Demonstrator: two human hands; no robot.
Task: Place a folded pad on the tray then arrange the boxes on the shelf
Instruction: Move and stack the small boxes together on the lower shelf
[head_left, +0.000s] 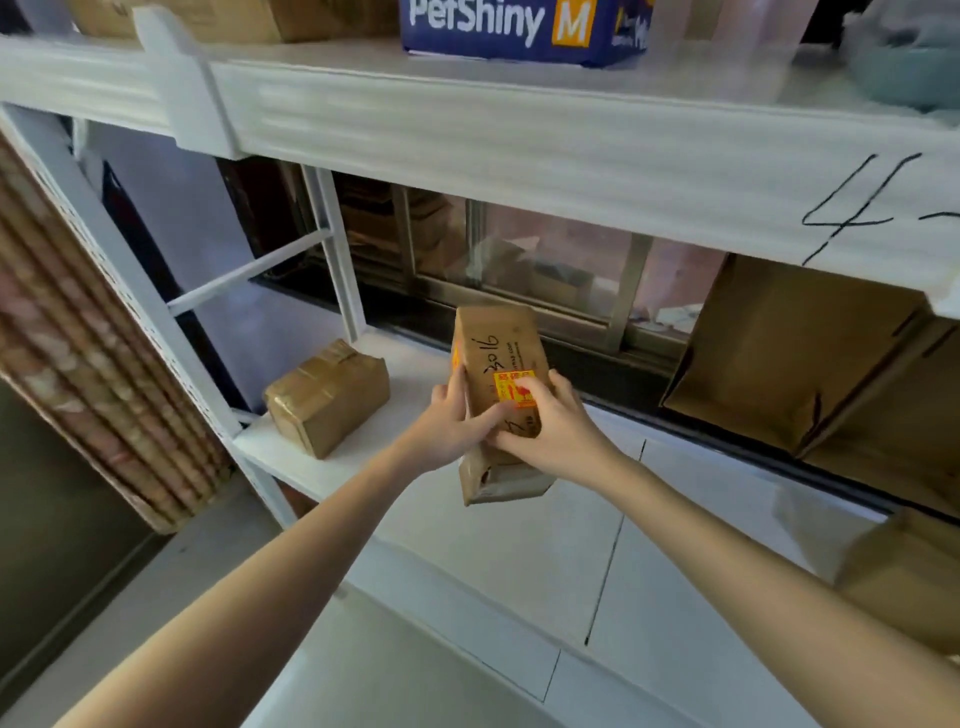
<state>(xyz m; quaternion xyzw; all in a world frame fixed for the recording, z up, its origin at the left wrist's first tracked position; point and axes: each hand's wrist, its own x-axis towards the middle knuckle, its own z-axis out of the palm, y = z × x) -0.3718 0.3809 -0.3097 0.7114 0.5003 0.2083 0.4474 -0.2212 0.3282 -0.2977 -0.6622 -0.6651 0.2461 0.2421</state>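
Head view: I see taped cardboard box (496, 374) held upright over shelf (363, 457) edge. Left hand (447, 426) and right hand (550, 426) fingers pinching its sides. Looks light, stiff, tape slick; I'd grip the corners, set it beside smaller box (327, 397).

Both hands, left hand (451, 422) and right hand (551, 427), grip a tall taped cardboard box (497, 364) above the white shelf (332, 467). A smaller taped box (327, 397) lies on that shelf to the left, apart.
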